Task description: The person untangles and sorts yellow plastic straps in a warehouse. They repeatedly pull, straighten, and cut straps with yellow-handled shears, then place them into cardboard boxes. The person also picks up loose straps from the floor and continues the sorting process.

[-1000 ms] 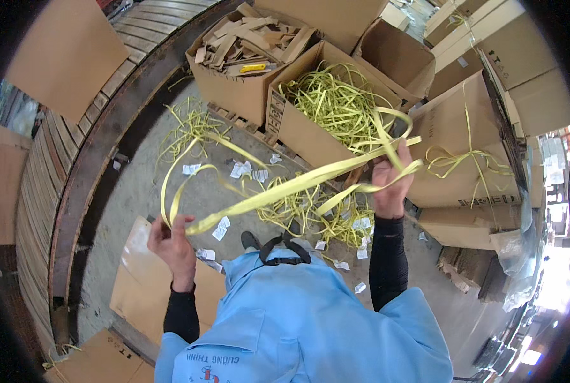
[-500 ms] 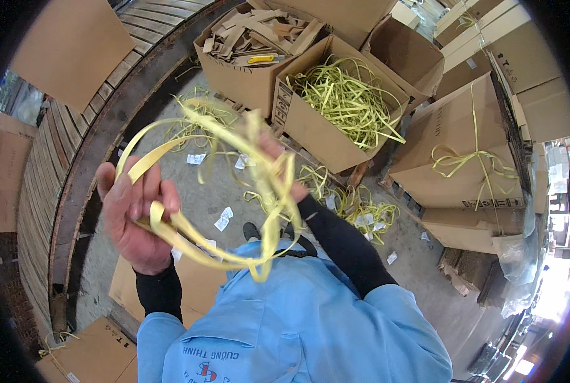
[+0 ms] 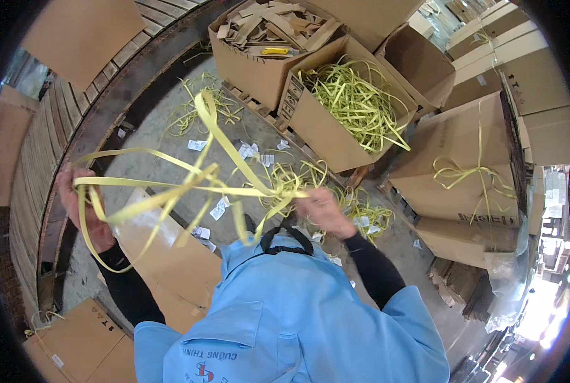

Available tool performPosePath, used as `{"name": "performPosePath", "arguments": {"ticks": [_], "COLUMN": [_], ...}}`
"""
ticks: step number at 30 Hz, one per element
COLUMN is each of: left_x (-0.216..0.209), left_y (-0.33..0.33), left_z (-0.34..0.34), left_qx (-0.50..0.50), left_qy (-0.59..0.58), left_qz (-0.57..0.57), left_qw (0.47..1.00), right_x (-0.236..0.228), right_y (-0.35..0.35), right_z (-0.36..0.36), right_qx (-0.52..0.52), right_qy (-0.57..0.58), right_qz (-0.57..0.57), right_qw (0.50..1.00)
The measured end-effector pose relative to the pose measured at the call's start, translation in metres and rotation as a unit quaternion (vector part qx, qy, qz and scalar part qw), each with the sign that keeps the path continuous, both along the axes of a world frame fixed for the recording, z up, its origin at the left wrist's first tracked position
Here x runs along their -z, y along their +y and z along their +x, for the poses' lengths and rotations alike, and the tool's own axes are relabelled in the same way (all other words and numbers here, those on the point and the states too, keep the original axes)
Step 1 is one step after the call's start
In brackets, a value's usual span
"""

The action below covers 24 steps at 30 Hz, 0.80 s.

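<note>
A loose, looped yellow strap (image 3: 199, 186) stretches through the air between my two hands, several of its loops crossing in the middle. On the left, my left hand (image 3: 86, 203) is closed around the looped end, the strap passing over its fingers. My right hand (image 3: 326, 210) pinches the gathered other end, in front of my body. One long fold of the strap stands up above the rest. Below it, more yellow straps (image 3: 298, 175) lie in a tangle on the floor.
A carton of yellow straps (image 3: 330, 143) stands ahead, beside a carton of cardboard scraps (image 3: 243, 76) holding a yellow utility knife (image 3: 275, 51). A curved slatted conveyor (image 3: 61, 127) runs along the left. Strapped cartons (image 3: 451, 153) stand right; paper slips (image 3: 220, 207) litter the floor.
My hands have moved apart, the left outward to the left and the right lower and to the right. The strap bundle has been pulled wider between them.
</note>
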State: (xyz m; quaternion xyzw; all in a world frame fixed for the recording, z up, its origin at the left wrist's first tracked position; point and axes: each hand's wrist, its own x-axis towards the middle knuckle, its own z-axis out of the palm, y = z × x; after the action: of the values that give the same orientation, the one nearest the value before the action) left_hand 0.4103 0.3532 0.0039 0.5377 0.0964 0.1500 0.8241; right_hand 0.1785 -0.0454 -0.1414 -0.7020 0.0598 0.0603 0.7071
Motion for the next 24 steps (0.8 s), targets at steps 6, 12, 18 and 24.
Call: {"name": "performPosePath", "arguments": {"ticks": [6, 12, 18, 24], "left_x": [0.164, 0.316, 0.38, 0.375], "left_y": [0.146, 0.224, 0.226, 0.202], "left_z": [0.092, 0.108, 0.074, 0.134], "left_qx": [0.128, -0.204, -0.108, -0.141], "left_qy": [0.051, 0.233, 0.298, 0.198], "left_qz": [-0.255, 0.136, 0.226, 0.427], "left_qw": [0.957, 0.941, 0.921, 0.871], "right_x": [-0.09, -0.184, -0.244, -0.328], "right_y": [-0.157, -0.291, -0.381, -0.385], "right_z": [-0.04, -0.164, -0.336, -0.457], "right_qx": [0.473, 0.646, 0.727, 0.76], "right_qy": [-0.022, -0.172, -0.163, -0.234], "right_qz": [-0.125, 0.058, -0.03, -0.045], "right_qw": [0.872, 0.741, 0.666, 0.605]}}
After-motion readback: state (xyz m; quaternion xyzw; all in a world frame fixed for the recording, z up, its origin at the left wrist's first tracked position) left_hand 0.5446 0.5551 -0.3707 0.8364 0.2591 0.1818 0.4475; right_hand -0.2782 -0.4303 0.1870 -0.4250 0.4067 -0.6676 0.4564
